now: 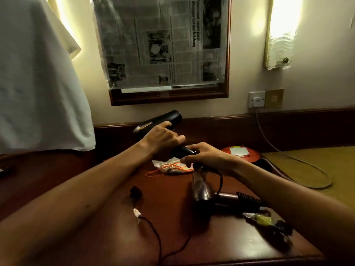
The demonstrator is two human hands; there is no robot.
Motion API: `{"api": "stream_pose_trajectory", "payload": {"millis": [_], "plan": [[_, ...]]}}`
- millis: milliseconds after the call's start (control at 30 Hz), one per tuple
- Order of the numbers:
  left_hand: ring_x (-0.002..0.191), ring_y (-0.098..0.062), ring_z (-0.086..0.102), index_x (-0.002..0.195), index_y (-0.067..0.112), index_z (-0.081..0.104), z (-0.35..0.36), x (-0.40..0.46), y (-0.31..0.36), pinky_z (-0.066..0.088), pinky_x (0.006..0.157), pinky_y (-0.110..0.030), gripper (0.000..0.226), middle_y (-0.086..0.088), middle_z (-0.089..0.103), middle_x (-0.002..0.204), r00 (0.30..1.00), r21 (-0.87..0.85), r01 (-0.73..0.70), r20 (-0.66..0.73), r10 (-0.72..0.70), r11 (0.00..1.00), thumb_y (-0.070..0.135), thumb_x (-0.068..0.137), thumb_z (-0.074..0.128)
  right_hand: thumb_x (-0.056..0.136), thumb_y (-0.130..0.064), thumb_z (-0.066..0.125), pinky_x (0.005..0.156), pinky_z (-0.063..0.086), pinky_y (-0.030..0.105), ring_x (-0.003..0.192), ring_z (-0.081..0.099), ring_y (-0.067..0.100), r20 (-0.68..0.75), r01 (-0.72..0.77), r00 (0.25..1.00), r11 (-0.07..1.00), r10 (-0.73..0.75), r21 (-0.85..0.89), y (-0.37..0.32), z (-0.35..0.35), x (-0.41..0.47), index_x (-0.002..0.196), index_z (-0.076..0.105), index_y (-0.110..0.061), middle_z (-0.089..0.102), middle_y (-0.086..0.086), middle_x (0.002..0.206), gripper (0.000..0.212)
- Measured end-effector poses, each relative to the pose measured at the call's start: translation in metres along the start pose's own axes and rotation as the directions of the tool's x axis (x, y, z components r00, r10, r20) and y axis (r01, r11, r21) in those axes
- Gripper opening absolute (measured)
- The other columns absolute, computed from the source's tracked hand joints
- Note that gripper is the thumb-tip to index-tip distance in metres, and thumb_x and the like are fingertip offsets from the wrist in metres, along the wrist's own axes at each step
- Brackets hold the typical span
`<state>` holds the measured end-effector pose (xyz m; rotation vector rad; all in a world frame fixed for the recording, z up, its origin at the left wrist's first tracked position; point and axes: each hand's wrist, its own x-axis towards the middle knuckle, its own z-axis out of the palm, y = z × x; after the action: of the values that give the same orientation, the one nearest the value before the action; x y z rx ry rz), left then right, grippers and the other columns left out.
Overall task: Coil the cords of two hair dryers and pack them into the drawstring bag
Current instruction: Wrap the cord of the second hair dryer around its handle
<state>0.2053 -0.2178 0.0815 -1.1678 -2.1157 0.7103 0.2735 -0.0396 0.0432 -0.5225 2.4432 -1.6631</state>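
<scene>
My left hand (163, 138) grips a black hair dryer (165, 120) by its handle, holding it above the dark wooden table (119, 237) with the barrel pointing up and to the right. My right hand (209, 157) pinches the black cord (221, 181) at the handle's lower end. That cord hangs down and trails across the table to a plug (136, 191). A second, metallic hair dryer (203, 191) lies on the table under my right forearm. The white drawstring bag (172, 167) with orange strings lies flat behind the hands.
A red round tin (242, 153) stands to the right of the bag. A crumpled dark and yellow wrapper (269, 221) lies near the table's right edge. A grey cable (299, 160) runs from the wall socket (256, 99) over the floor. White cloth (38, 83) hangs at left.
</scene>
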Motion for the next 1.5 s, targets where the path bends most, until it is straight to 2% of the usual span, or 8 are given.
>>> {"api": "stream_pose_trajectory", "payload": {"millis": [267, 433, 567, 733, 967, 1167, 1300, 1500], "plan": [[0.081, -0.016, 0.06, 0.098, 0.017, 0.051, -0.002, -0.025, -0.021, 0.05, 0.076, -0.034, 0.027, -0.002, 0.06, 0.09, 0.948, -0.548, 0.304, 0.257, -0.189, 0.779, 0.015, 0.079, 0.07, 0.088, -0.007, 0.059, 0.05, 0.048, 0.018, 0.059, 0.055, 0.013, -0.282, 0.209, 0.955, 0.883, -0.092, 0.42, 0.036, -0.054, -0.029, 0.103, 0.068, -0.003, 0.062, 0.01, 0.073, 0.018], [0.069, -0.009, 0.056, 0.088, 0.027, 0.049, 0.003, -0.011, 0.02, 0.04, 0.057, -0.017, 0.031, 0.006, 0.056, 0.081, 0.927, -0.87, 0.324, 0.212, -0.311, 0.372, 0.007, 0.075, 0.069, 0.1, -0.019, 0.047, 0.039, 0.039, 0.02, 0.042, 0.046, 0.009, -0.749, 0.484, 0.643, 0.844, -0.163, 0.232, 0.024, -0.004, -0.001, 0.096, 0.063, -0.01, 0.054, 0.005, 0.057, 0.019], [0.069, -0.024, 0.059, 0.091, 0.025, 0.047, 0.002, -0.003, 0.027, 0.044, 0.057, -0.035, 0.023, 0.0, 0.061, 0.079, 0.846, -0.711, 0.463, 0.178, -0.502, 0.529, 0.018, 0.076, 0.062, 0.105, -0.026, 0.033, 0.033, 0.033, 0.018, 0.031, 0.042, 0.009, -0.543, 0.181, 0.84, 0.94, 0.006, 0.289, 0.009, 0.055, -0.006, 0.119, 0.054, -0.013, 0.052, 0.008, 0.055, 0.028], [0.079, -0.03, 0.068, 0.114, 0.023, 0.042, 0.013, -0.025, 0.012, 0.051, 0.062, -0.037, 0.038, -0.007, 0.068, 0.086, 0.938, -0.224, 0.347, 0.07, -0.341, 0.911, 0.026, 0.08, 0.06, 0.099, -0.025, 0.047, 0.044, 0.032, 0.022, 0.047, 0.043, 0.011, -0.303, -0.074, 0.953, 0.961, -0.011, -0.266, -0.032, 0.02, -0.016, 0.095, 0.07, 0.005, 0.051, 0.005, 0.06, 0.038], [0.06, -0.023, 0.063, 0.103, 0.021, 0.052, 0.017, -0.047, -0.002, 0.048, 0.054, -0.03, 0.027, -0.002, 0.065, 0.068, 0.952, -0.435, 0.207, -0.119, -0.283, 0.876, 0.023, 0.078, 0.06, 0.093, -0.025, 0.061, 0.053, 0.035, 0.028, 0.062, 0.048, 0.023, -0.332, -0.011, 0.942, 0.985, -0.048, -0.174, -0.031, -0.028, -0.006, 0.076, 0.075, -0.014, 0.061, 0.009, 0.067, 0.025], [0.07, -0.033, 0.064, 0.099, 0.023, 0.055, 0.025, -0.05, 0.014, 0.05, 0.061, -0.035, 0.025, -0.008, 0.067, 0.077, 0.86, -0.545, 0.386, -0.078, -0.504, 0.744, 0.024, 0.075, 0.06, 0.102, -0.025, 0.044, 0.033, 0.025, 0.018, 0.037, 0.032, 0.005, -0.29, 0.005, 0.957, 1.0, -0.006, -0.005, 0.01, 0.04, -0.017, 0.11, 0.064, -0.015, 0.043, -0.01, 0.048, 0.024], [0.078, -0.026, 0.065, 0.11, 0.028, 0.05, 0.03, -0.054, 0.009, 0.053, 0.069, -0.037, 0.031, -0.003, 0.065, 0.085, 0.843, -0.471, 0.519, 0.146, -0.517, 0.713, 0.032, 0.081, 0.057, 0.101, -0.027, 0.044, 0.04, 0.038, 0.024, 0.05, 0.047, 0.013, -0.081, -0.066, 0.996, 0.962, 0.046, -0.266, -0.005, 0.062, -0.037, 0.106, 0.055, -0.007, 0.05, 0.004, 0.068, 0.023], [0.082, -0.029, 0.068, 0.109, 0.026, 0.051, 0.033, -0.072, 0.004, 0.051, 0.067, -0.036, 0.031, -0.005, 0.071, 0.087, 0.949, -0.302, 0.311, 0.047, -0.312, 0.901, 0.034, 0.078, 0.051, 0.089, -0.02, 0.064, 0.05, 0.035, 0.019, 0.045, 0.048, 0.0, -0.313, 0.053, 0.914, 0.838, -0.26, -0.543, -0.051, 0.004, -0.003, 0.071, 0.075, -0.01, 0.055, -0.013, 0.049, 0.024]]}}
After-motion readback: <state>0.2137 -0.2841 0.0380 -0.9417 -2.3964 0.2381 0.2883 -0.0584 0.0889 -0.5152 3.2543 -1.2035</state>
